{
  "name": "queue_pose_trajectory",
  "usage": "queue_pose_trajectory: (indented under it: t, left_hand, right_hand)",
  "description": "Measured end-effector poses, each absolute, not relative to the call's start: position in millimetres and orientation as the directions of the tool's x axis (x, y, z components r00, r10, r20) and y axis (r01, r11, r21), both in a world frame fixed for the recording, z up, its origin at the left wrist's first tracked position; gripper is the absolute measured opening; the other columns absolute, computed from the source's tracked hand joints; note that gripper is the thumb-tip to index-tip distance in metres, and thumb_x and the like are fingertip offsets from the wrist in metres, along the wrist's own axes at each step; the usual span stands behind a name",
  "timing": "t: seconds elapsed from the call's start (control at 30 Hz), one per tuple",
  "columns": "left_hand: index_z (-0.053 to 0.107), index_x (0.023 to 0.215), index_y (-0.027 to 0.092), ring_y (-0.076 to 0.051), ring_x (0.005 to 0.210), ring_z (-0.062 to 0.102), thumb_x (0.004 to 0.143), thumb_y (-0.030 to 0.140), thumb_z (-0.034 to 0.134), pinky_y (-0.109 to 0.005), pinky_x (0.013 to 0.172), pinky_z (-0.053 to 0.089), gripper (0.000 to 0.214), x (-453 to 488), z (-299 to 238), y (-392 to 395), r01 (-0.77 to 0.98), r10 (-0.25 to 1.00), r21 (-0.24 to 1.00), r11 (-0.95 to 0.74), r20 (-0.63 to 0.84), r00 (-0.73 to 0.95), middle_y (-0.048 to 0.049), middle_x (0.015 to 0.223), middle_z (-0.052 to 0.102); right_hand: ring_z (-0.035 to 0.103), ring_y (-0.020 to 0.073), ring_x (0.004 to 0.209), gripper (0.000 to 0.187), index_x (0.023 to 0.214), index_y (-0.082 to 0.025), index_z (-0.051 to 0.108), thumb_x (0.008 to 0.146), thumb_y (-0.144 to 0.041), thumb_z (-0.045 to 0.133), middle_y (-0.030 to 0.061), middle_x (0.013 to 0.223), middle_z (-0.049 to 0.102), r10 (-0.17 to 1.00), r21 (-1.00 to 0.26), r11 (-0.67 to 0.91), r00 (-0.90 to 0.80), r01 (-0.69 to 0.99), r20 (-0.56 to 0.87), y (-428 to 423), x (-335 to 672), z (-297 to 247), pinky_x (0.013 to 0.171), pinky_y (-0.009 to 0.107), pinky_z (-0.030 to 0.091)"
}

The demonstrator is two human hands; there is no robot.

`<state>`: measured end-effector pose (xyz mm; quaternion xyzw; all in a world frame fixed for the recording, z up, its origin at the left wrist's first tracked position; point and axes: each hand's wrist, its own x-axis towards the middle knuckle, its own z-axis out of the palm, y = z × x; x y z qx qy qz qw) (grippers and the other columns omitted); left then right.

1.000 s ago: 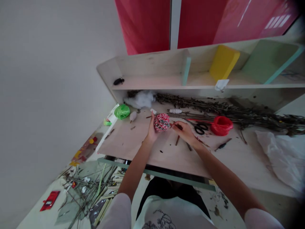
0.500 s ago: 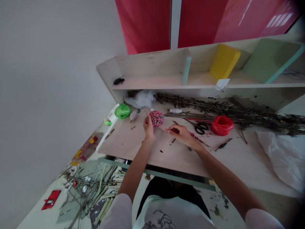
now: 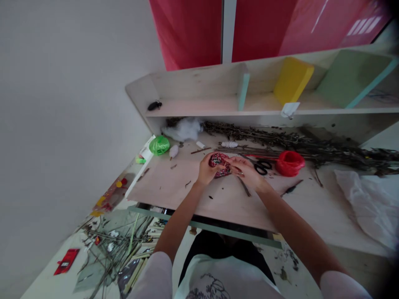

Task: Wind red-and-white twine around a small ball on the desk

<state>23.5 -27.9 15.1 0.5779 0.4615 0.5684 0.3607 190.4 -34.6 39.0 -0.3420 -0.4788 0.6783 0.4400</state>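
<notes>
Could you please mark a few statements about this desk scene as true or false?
1. The left hand holds the yarn ball. True.
2. The right hand grips the black scissors. False: they lie on the desk, and the right hand is at the yarn ball.
3. The green roll lies left of the red roll. True.
4. The white fluff sits on the upper shelf. False: it lies below, on the desk.

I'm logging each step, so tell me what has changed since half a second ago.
The multicoloured ball has moved right and a little toward the person, along with the left hand, which keeps hold of it. The right hand, apart from the ball then, is now at its right side; its exact grip is unclear. The green ball, red roll and scissors stayed put.
</notes>
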Motion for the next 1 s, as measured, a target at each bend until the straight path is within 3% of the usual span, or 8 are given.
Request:
queue_pose_trajectory:
  t: [0.13, 0.3, 0.43, 0.63, 0.83, 1.0]
  left_hand:
    - [0.069, 0.102, 0.022, -0.026, 0.103, 0.062, 0.043, 0.042, 0.09, -0.037, 0.098, 0.043, 0.066, 21.7, 15.3, -29.8, 0.195, 0.932, 0.911, -0.363, 0.356, 0.071, -0.0097, 0.107, 0.068]
    - [0.067, 0.103, 0.019, -0.022, 0.096, 0.064, 0.056, 0.044, 0.084, -0.035, 0.092, 0.048, 0.056, 24.3, 18.3, -34.1, 0.286, 0.921, 0.876, -0.388, 0.356, 0.157, -0.0076, 0.102, 0.07]
    - [0.068, 0.097, 0.017, -0.02, 0.092, 0.065, 0.063, 0.043, 0.08, -0.033, 0.09, 0.049, 0.044, 27.4, 23.7, -38.0, 0.217, 0.944, 0.922, -0.321, 0.294, 0.149, -0.0072, 0.098, 0.071]
    - [0.069, 0.092, 0.016, -0.019, 0.09, 0.065, 0.064, 0.041, 0.08, -0.032, 0.086, 0.05, 0.04, 27.9, 28.3, -40.9, 0.083, 0.945, 0.985, -0.15, 0.119, 0.304, -0.0062, 0.095, 0.071]
    - [0.07, 0.088, 0.015, -0.019, 0.085, 0.064, 0.063, 0.042, 0.08, -0.03, 0.082, 0.048, 0.038, 26.1, 31.0, -41.1, 0.007, 0.93, 1.0, 0.002, -0.005, 0.368, -0.0056, 0.089, 0.07]
    - [0.07, 0.087, 0.016, -0.016, 0.079, 0.063, 0.064, 0.043, 0.08, -0.027, 0.079, 0.047, 0.037, 23.9, 30.1, -38.8, -0.182, 0.934, 0.979, 0.095, -0.025, 0.356, -0.0033, 0.084, 0.069]
  right_hand:
    - [0.015, 0.0057, 0.045, 0.029, 0.074, -0.019, 0.059, 0.064, -0.04, 0.076, -0.0087, 0.052, 0.024, 0.924, -0.885, -0.227, -0.376, -0.407, -0.064, -26.9, 198.4, 34.9, 0.04, 0.023, 0.011]
    - [0.017, 0.005, 0.046, 0.027, 0.07, -0.019, 0.055, 0.065, -0.034, 0.076, -0.0085, 0.055, 0.024, 0.917, -0.849, -0.273, -0.389, -0.453, -0.088, -26.2, 201.6, 39.1, 0.041, 0.021, 0.016]
    - [0.015, 0.0046, 0.045, 0.026, 0.069, -0.019, 0.056, 0.063, -0.032, 0.077, -0.0084, 0.055, 0.023, 0.907, -0.827, -0.31, -0.406, -0.469, -0.11, -26.0, 202.5, 41.5, 0.041, 0.022, 0.013]
    - [0.011, 0.0054, 0.043, 0.023, 0.084, -0.021, 0.063, 0.066, -0.032, 0.073, -0.0093, 0.053, 0.021, 0.939, -0.84, -0.249, -0.331, -0.481, -0.088, -19.3, 207.4, 37.2, 0.039, 0.023, 0.011]
    - [0.013, 0.0042, 0.04, 0.026, 0.078, -0.02, 0.06, 0.062, -0.033, 0.075, -0.0102, 0.051, 0.022, 0.943, -0.857, -0.268, -0.301, -0.44, -0.141, -22.1, 203.1, 36.3, 0.037, 0.023, 0.006]
    - [0.015, 0.0033, 0.04, 0.03, 0.077, -0.018, 0.062, 0.059, -0.037, 0.076, -0.0105, 0.05, 0.024, 0.949, -0.88, -0.269, -0.266, -0.392, -0.171, -22.5, 199.4, 30.0, 0.038, 0.022, 0.005]
